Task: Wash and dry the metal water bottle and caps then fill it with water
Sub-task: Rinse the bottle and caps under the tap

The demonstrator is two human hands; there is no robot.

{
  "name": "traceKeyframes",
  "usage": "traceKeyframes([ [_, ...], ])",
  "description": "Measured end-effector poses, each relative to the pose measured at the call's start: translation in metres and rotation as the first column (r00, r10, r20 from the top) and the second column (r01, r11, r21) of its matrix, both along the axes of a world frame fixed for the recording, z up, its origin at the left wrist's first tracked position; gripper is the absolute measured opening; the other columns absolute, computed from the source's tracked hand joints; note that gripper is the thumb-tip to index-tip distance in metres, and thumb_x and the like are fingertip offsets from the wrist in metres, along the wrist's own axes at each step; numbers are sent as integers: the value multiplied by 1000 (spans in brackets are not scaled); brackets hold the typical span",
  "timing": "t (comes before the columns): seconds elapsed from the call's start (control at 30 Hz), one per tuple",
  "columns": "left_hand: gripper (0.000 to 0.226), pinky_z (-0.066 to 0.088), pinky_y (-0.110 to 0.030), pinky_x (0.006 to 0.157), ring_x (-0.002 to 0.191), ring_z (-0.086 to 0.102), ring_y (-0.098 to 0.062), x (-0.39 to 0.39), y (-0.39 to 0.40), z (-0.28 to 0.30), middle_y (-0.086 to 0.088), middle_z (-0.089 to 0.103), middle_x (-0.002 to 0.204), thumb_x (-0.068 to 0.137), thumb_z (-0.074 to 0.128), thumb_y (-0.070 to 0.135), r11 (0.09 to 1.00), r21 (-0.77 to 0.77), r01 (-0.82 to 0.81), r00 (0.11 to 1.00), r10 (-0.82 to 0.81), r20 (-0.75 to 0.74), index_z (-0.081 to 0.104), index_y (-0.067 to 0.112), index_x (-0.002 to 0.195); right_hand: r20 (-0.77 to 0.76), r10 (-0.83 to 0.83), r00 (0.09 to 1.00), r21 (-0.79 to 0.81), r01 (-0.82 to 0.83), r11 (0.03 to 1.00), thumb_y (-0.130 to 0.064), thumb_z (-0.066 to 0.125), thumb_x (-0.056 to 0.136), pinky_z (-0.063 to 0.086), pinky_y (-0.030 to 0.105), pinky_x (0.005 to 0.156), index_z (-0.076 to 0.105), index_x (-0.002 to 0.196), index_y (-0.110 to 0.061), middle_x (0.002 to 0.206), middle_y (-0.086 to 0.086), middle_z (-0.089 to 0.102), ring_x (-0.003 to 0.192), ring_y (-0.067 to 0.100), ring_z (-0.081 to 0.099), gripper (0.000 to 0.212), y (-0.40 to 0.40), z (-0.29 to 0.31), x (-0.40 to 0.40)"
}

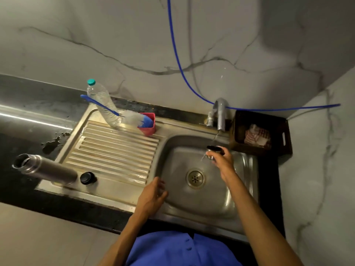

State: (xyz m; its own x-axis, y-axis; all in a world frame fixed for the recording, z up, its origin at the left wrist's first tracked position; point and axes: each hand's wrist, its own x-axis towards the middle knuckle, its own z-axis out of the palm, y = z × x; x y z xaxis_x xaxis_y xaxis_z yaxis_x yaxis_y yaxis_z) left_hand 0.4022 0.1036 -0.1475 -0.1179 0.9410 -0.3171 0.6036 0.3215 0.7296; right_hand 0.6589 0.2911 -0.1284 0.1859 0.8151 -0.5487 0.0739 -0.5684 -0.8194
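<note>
The metal water bottle (46,169) stands open, mouth up, at the left front corner of the steel sink unit. A small black cap (87,177) sits right beside its base. My right hand (222,162) grips a metal cup-shaped cap (213,150) under the tap (221,115), and a thin stream of water runs onto it over the sink basin (178,156). My left hand (153,196) hovers over the basin's front left rim, fingers apart, holding nothing.
A red cup (148,126) holds a blue and white bottle brush (107,108) beside a clear plastic bottle (102,102) behind the ribbed drainboard (115,152). A dark basket (259,133) with a checked cloth stands right of the tap. A blue hose (176,54) hangs along the wall. Puddles lie on the counter at left.
</note>
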Motion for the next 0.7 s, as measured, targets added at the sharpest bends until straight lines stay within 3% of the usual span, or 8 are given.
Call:
traceKeyframes([
  [0.07,32,61,-34,75,81,69,-7,9,6,2,8,69,99,94,75,27,998,17,-55,998,55,24,59,21,122,-239,-145,960,-99,125,987,-18,86,75,60,47,90,65,121,-14,117,13,70,100,29,71,51,11,-4,2],
  [0.13,33,62,-35,73,81,70,-9,18,11,4,7,70,96,95,75,27,988,36,-151,987,148,68,58,20,123,-453,-302,839,-262,199,944,-25,79,82,62,46,81,63,121,-9,111,18,66,96,34,70,45,20,-3,4],
  [0.27,36,63,-37,75,83,72,-11,32,17,9,4,71,97,97,73,25,980,33,-194,972,188,139,56,19,127,-492,-232,839,-360,47,932,-56,65,86,59,35,61,66,112,1,68,8,56,59,17,55,63,30,7,2],
  [0.37,36,62,-32,73,81,70,-8,36,18,9,4,70,96,97,73,24,980,38,-196,971,188,145,55,20,128,-403,-68,913,-384,-101,918,-66,67,83,59,36,62,66,113,2,69,8,60,56,16,59,74,38,4,-2],
  [0.47,38,62,-31,73,82,70,-5,39,15,7,4,70,96,97,72,25,980,25,-198,970,192,151,54,20,130,-75,134,988,-269,-150,951,-60,77,74,63,44,73,60,124,-10,102,14,70,80,27,71,73,55,-5,-12],
  [0.6,46,64,-33,75,85,73,-6,36,13,4,4,72,101,98,71,29,976,7,-216,966,213,150,47,22,136,429,340,837,12,-381,924,-44,88,66,58,43,91,56,135,-20,135,6,52,114,24,60,80,67,7,-18],
  [0.63,47,64,-34,76,86,73,-7,34,12,4,4,72,101,98,71,29,974,7,-225,965,222,142,46,22,137,433,354,829,43,-411,911,-34,90,67,57,40,92,56,136,-20,137,7,49,118,25,57,78,66,10,-16],
  [0.7,49,64,-35,77,87,73,-9,30,10,1,2,72,101,98,71,31,970,7,-244,961,240,138,44,24,138,244,331,912,94,-362,927,-16,91,67,56,36,91,56,134,-22,131,4,55,121,26,58,76,56,9,-10],
])
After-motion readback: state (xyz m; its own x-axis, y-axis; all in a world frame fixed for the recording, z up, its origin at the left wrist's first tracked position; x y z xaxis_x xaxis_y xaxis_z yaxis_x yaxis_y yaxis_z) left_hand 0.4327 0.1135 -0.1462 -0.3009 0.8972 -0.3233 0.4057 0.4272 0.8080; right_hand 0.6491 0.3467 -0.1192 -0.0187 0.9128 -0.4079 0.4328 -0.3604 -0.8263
